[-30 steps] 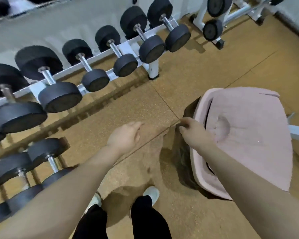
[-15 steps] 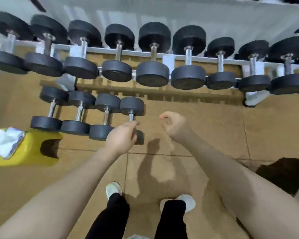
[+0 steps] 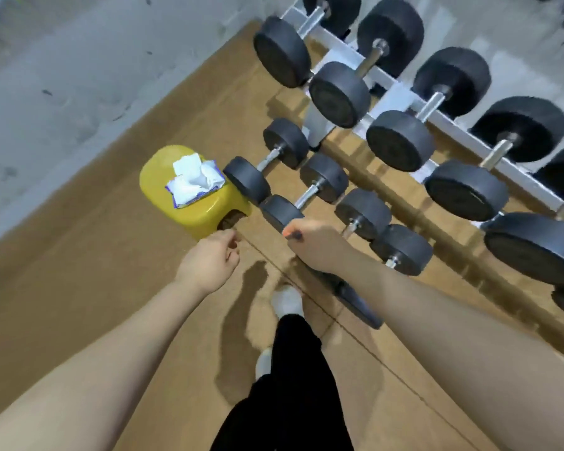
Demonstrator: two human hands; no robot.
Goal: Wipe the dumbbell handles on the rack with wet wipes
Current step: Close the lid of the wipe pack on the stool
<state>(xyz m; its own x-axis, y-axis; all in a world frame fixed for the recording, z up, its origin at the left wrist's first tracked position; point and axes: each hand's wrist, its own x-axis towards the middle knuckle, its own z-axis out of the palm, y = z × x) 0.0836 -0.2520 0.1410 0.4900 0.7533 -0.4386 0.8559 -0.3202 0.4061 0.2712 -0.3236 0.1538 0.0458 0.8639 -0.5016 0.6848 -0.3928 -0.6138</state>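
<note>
A: On the yellow stool (image 3: 189, 203), just left of the floor dumbbells (image 3: 285, 183), sits your wipe pack (image 3: 194, 183), one sheet standing up out of the slot. Soft, damp, very light; pinch that raised sheet near its top and the pack may lift with it, so expect to steady the pack.

B: And the handles?

A: Steel bars between black heads on the rack (image 3: 401, 96), some knurled by the look. Rigid, heavy, won't shift under a wipe. Wrap the sheet round the bar's middle.

B: Your hands now?

A: Left hand (image 3: 209, 262) hovers near the stool's front edge, fingers loosely curled, nothing in them. Right hand (image 3: 313, 245) hangs over a floor dumbbell head, fingers curled; something dark shows at the fingertips, too blurred to name.
</note>
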